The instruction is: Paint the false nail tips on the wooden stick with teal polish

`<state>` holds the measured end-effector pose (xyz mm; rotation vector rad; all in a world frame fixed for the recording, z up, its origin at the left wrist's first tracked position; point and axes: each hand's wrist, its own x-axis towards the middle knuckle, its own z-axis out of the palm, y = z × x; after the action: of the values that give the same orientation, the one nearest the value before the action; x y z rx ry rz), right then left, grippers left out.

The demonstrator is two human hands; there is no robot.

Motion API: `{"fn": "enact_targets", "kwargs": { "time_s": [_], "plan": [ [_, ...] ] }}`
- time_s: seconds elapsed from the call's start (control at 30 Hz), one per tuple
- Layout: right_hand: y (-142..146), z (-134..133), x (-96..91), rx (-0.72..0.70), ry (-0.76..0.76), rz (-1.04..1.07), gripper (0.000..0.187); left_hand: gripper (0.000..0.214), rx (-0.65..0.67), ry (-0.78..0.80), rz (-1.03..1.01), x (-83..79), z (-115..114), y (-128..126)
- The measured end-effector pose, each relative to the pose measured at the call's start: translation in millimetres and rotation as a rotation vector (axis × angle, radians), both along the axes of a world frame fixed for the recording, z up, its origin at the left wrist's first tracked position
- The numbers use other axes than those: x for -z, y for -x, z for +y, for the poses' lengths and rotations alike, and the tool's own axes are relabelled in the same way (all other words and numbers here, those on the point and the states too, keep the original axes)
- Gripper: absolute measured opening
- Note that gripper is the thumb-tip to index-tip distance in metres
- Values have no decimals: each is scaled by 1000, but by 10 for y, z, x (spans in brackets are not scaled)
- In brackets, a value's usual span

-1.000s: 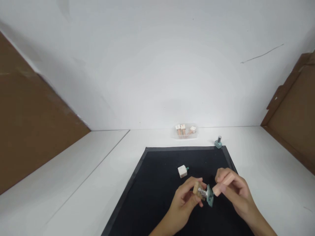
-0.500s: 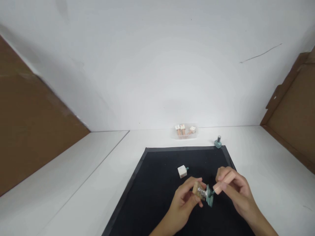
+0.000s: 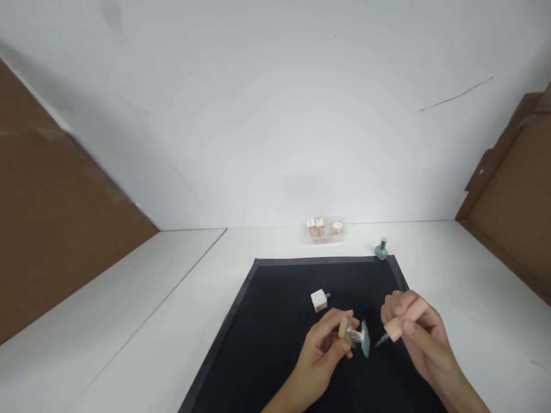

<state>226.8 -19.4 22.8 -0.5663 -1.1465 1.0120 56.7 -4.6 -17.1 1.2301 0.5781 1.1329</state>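
Note:
My left hand [image 3: 321, 355] pinches a small tan block [image 3: 345, 331]. From the block a shiny silver stem [image 3: 355, 336] leads to a flat teal piece [image 3: 365, 339]. My right hand [image 3: 419, 332] grips a peach cylinder [image 3: 404, 321] between thumb and fingers. A thin dark green tip [image 3: 381, 341] sticks out of the cylinder's lower left end and stands apart from the teal piece. Beyond my left hand, a white cube [image 3: 319, 300] with a short green stub on its right side lies on the black mat [image 3: 275, 304].
At the back stands a clear plastic tray [image 3: 327, 238] with several white-topped, peach-handled pieces. To its right is a teal block with a silver cylinder [image 3: 381, 249] near the mat's far corner. A white wall rises behind; brown cardboard panels [image 3: 64, 218] flank both sides.
My right hand has moved right with the peach cylinder, pulling its green tip away from the teal piece. My left hand has barely moved, and its teal piece has turned slightly.

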Motion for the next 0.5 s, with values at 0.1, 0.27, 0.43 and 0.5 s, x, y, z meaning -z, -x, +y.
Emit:
{"fn": "enact_targets", "kwargs": {
  "time_s": [0.1,0.27,0.43,0.5],
  "plan": [
    [-22,-5,19,-18,-11,-50,16,29,-5,-8,27,7,12,-12],
    [-71,2,85,-8,-28,-156,17,30,11,-18,47,14,18,-27],
    [-73,11,93,46,-42,-199,18,33,6,-11,86,10,9,-28],
    [-59,6,72,63,-40,-192,17,34,7,-3,96,14,6,-27]
  ]
}}
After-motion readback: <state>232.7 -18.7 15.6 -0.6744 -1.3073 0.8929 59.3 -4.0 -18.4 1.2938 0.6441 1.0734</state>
